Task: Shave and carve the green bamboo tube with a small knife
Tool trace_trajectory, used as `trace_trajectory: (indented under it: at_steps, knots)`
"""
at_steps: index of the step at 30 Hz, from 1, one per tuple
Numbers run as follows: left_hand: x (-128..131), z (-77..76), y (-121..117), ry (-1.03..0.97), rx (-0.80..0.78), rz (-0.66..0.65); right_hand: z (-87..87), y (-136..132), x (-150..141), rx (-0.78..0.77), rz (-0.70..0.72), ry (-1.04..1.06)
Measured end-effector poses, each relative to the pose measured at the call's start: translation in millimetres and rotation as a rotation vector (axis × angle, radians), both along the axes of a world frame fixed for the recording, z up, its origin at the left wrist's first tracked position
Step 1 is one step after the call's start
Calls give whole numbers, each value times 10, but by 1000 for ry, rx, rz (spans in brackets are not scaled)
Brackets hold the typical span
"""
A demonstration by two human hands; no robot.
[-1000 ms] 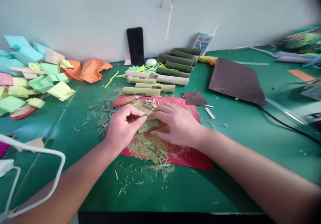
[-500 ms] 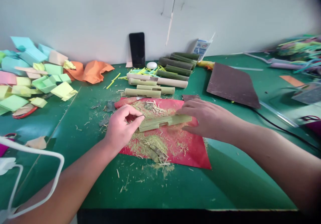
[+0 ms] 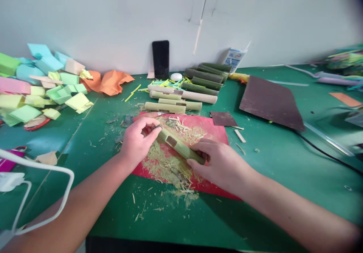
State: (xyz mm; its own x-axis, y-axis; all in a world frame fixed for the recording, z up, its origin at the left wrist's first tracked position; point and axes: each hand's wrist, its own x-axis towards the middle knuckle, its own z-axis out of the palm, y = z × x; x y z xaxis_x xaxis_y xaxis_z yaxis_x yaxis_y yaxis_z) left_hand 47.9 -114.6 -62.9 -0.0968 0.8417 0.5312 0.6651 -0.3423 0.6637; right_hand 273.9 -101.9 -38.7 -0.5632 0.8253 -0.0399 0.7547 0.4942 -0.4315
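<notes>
A green bamboo tube [image 3: 184,150] with a rectangular notch cut in its side lies slanted over the dusty red sheet [image 3: 217,132]. Its near right end sits in my right hand [image 3: 217,160], thumb and fingers closed round it. My left hand [image 3: 141,136] is at the far left end, thumb and forefinger pinched on a small dark piece of sandpaper [image 3: 157,127], whose edge alone shows. That piece is at or against the tube's end; contact is partly hidden by the fingers. Pale dust and shavings [image 3: 159,164] cover much of the sheet.
Behind the sheet lie several cut bamboo tubes [image 3: 166,107]. A black phone [image 3: 160,59] leans on the wall. Brown sandpaper sheets, a small one [image 3: 223,119] and a large one [image 3: 269,102], lie to the right. Folded papers [image 3: 48,79] and a white cable [image 3: 66,188] are left.
My right hand has moved down and closed round the bamboo tube's right end. The tube has swung from nearly level to slanting down rightward, its notch turned up. The small brown sheet is uncovered.
</notes>
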Motion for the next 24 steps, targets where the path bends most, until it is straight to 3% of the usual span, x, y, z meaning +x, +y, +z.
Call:
trace_trajectory:
  at_steps: [4, 7, 16, 24]
  knots:
    - [-6, -13, 50, 14, 2, 16, -76, -52, -108, 52, -51, 30]
    - [-4, -35, 87, 32, -45, -34, -84, -64, -147, 113, 23, 20]
    - [-25, -115, 115, 37, -104, -80, -8, -19, -277, 166, 1, -182]
    - [-53, -85, 125, 128, -99, -113, 66, 51, -335, 184, 28, -326]
